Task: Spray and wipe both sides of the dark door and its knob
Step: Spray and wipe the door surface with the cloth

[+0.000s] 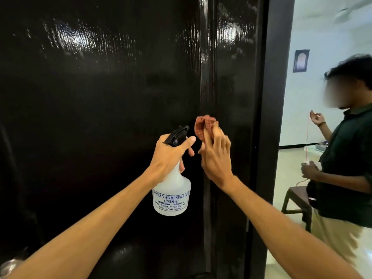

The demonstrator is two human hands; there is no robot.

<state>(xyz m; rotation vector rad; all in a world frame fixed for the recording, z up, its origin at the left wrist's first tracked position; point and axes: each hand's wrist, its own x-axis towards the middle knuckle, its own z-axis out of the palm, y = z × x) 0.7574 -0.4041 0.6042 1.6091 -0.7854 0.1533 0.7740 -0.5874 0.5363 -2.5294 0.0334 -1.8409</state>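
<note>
Dark door (90, 97) fills my view, glossy and streaked with wet shine up top. My left hand (169, 156) is wrapped round the neck of the spray bottle (173, 194), a finger by the trigger and the nozzle aimed at the panel. My right hand (216, 158) grips the bunched red checked cloth (203, 125) and presses it on the door, right at the vertical groove. Low at my left there's a blurred glint of metal, likely the knob (11, 263).

Risks from here, as I judge them: bottle and cloth hand sit just beside each other, so a squeeze now could soak my knuckles instead of the panel. Liquid may run down the groove and dry in streaks on this gloss. Another person (346, 168) stands near the opening by a stool (296, 200), so swinging the door for its other side could catch them.
</note>
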